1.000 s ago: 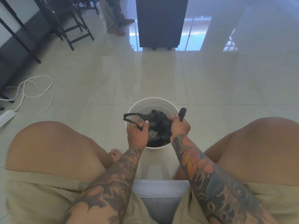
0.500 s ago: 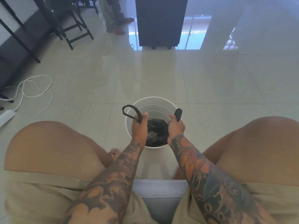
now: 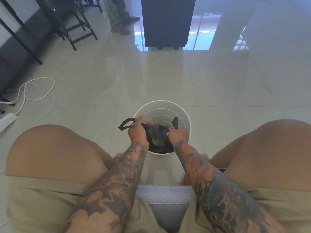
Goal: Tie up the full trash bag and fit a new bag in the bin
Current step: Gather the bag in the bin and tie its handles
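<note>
A round white bin (image 3: 170,105) stands on the tiled floor between my knees. A black trash bag (image 3: 159,137) sits bunched low inside it. My left hand (image 3: 137,131) grips the bag's left handle loop (image 3: 125,126), which sticks out past the bin's left rim. My right hand (image 3: 178,134) is closed around the right handle (image 3: 175,122), whose end points up over the bin. Both hands hover above the bin's near half and hide part of the bag. No spare bag is in sight.
I sit on a grey cushioned seat (image 3: 165,199), bare knees on either side of the bin. White cables (image 3: 33,91) and a power strip (image 3: 7,119) lie at the left. Black chair legs (image 3: 75,29), a person's feet (image 3: 121,30) and a dark cabinet (image 3: 168,22) stand farther back.
The handles were first pulled apart and the bag sank lower into the bin; since then my hands have shifted slightly, still gripping the two handles.
</note>
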